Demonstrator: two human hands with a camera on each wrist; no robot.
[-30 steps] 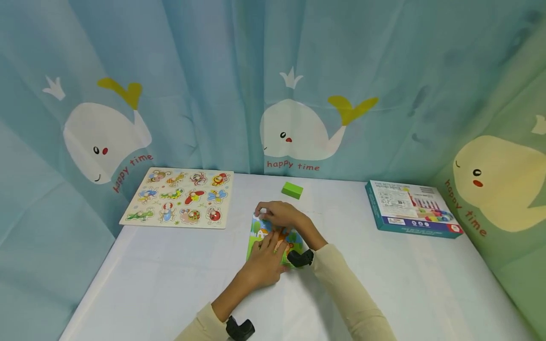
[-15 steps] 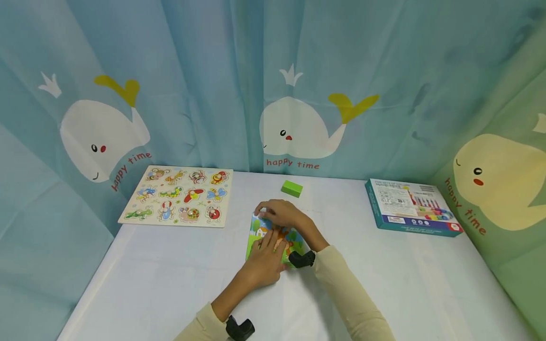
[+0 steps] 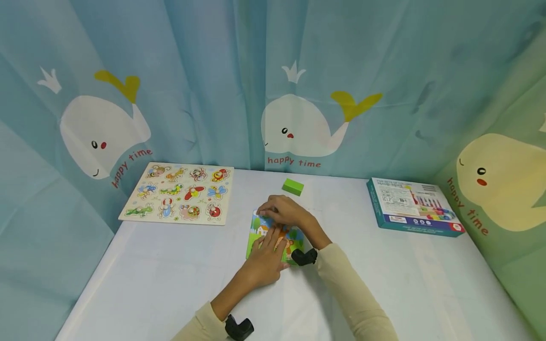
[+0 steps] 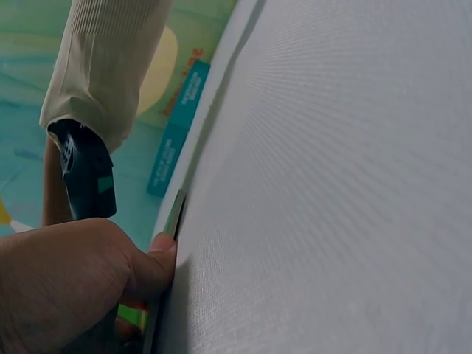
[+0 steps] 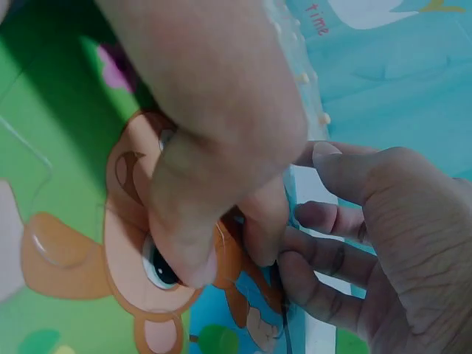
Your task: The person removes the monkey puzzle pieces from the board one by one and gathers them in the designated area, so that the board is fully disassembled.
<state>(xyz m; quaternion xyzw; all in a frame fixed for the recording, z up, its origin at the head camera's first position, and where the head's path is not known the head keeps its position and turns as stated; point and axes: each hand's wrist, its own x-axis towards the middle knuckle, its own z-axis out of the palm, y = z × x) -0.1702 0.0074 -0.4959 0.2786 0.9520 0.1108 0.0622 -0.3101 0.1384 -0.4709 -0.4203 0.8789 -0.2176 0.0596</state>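
Picture puzzle [image 3: 294, 241] lies on the bench [image 3: 179, 274] under left hand [image 3: 264, 263], fingers straight. Right hand [image 3: 286, 210] has shifted slightly rightward, fingers curled; its hold cannot be told. Only right wrist view shows the animal's eye [image 5: 160, 267].

Long beige right sleeve [image 3: 358, 298], fine ribbing [image 4: 122, 15] up-arm of right cuff [image 3: 326, 258], slotted black wrist camera [image 3: 304, 257] hand-side of right cuff, small green patch [image 4: 105, 183], beige left sleeve [image 3: 204, 327], second black camera [image 3: 240, 328] left of right cuff

There was one left hand [image 3: 264, 263] and one right hand [image 3: 285, 210], with two sleeves [image 3: 354, 293] and two wrist cameras [image 3: 304, 256]. One desk [image 3: 409, 284] carried one puzzle [image 3: 259, 229], one block [image 3: 293, 186], one box [image 3: 414, 208] and one board [image 3: 226, 203] bearing twelve pictures [image 3: 194, 192].
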